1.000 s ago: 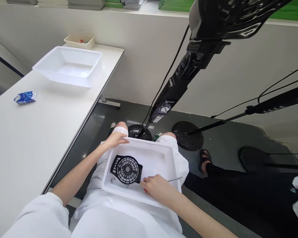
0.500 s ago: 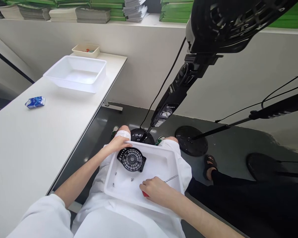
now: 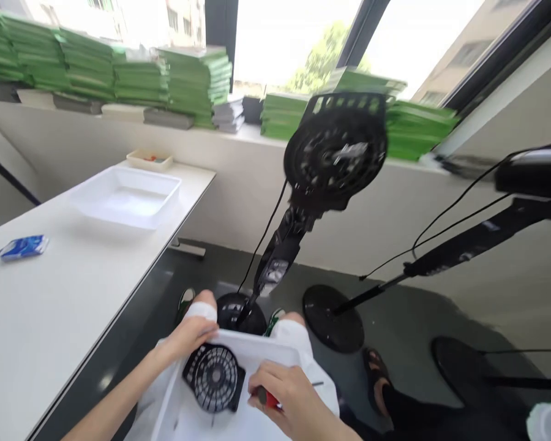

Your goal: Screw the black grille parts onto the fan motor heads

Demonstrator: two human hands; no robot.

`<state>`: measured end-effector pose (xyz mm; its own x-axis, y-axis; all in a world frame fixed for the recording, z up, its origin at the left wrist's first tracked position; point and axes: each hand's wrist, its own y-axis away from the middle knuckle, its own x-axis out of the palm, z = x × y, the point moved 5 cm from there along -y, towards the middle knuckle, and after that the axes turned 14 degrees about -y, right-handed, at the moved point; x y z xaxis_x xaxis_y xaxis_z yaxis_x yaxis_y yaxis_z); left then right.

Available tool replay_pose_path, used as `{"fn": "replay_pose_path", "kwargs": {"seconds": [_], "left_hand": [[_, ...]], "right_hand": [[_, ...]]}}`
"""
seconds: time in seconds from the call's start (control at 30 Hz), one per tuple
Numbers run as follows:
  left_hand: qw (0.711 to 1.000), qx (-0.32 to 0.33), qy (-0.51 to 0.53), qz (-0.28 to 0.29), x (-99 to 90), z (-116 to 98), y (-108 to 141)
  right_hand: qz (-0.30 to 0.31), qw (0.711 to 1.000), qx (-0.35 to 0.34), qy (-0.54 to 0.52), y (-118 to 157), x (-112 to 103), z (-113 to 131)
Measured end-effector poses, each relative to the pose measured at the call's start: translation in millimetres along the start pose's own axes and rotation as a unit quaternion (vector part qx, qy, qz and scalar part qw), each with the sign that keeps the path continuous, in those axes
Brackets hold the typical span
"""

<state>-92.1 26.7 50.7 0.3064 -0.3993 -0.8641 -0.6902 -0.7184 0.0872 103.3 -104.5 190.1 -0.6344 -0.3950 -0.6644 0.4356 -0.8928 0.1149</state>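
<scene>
A white plastic tray (image 3: 269,349) rests on the lap. My left hand (image 3: 193,334) grips its far left rim. Inside the tray, near that hand, lies a round black slotted fan cover (image 3: 215,378). My right hand (image 3: 288,387) is closed around a screwdriver (image 3: 269,398) with a red and black handle, just right of the cover. Its thin shaft points right, partly hidden by the hand. Small dark marks, perhaps screws, are blurred on the tray bottom. Ahead stands a black fan (image 3: 335,153) on a pole, its head exposed, without blades.
On the left, a white table (image 3: 32,306) carries a clear plastic bin (image 3: 128,199), a small cream box (image 3: 149,160) and a blue packet (image 3: 24,246). Another black pole stand (image 3: 422,263) leans in at the right, near a person's sandalled foot (image 3: 375,367). Green stacks (image 3: 188,79) line the windowsill.
The view has tilted up, showing the windows. My right hand has lifted and come closer to the cover with the screwdriver. My left hand stays on the tray rim.
</scene>
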Motion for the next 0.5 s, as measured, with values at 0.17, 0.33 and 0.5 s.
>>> {"fn": "replay_pose_path", "kwargs": {"seconds": [0.17,0.33,0.5], "left_hand": [[0.999,0.042,0.022,-0.025,-16.1,-17,-24],[0.958,0.132,0.067,-0.245,-117.5,-83,-55],[0.79,0.267,0.103,-0.542,-251.5,-174,-85]], "right_hand": [[-0.285,0.949,-0.138,-0.003,9,-124,43],[-0.483,0.823,-0.232,0.189,22,-222,107],[-0.527,0.746,-0.287,0.288,-2,-274,132]]}}
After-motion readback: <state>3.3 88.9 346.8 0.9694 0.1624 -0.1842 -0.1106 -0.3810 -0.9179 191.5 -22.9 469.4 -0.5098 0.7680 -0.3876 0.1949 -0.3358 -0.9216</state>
